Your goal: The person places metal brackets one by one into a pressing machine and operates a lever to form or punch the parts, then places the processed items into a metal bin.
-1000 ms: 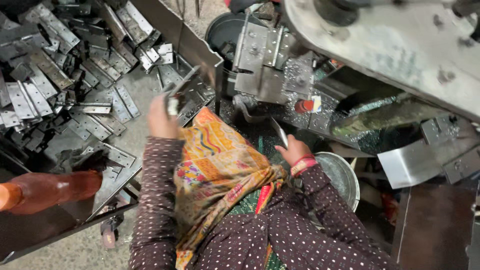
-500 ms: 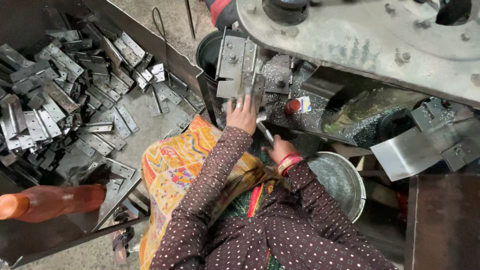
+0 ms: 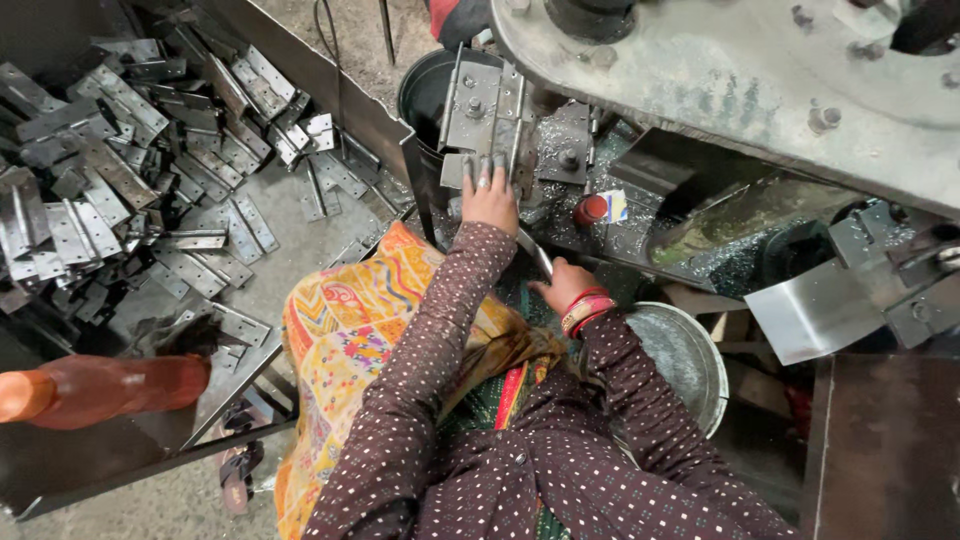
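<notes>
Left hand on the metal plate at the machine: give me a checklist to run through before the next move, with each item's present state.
1. Left hand in contact with the flat metal plate on the machine: ok, fingers rest on its lower edge.
2. Right hand holding the thin metal rod: ok, though the grip itself is partly hidden.
3. Fingers away from the machine's moving parts: cannot tell, the heavy machine frame hides what lies above the plate.
4. Plate seated squarely: cannot tell from this angle.
5. Supply of metal pieces within reach: ok, a heap lies beside the left arm.
6. Metal bowl beside the right arm: ok.
</notes>
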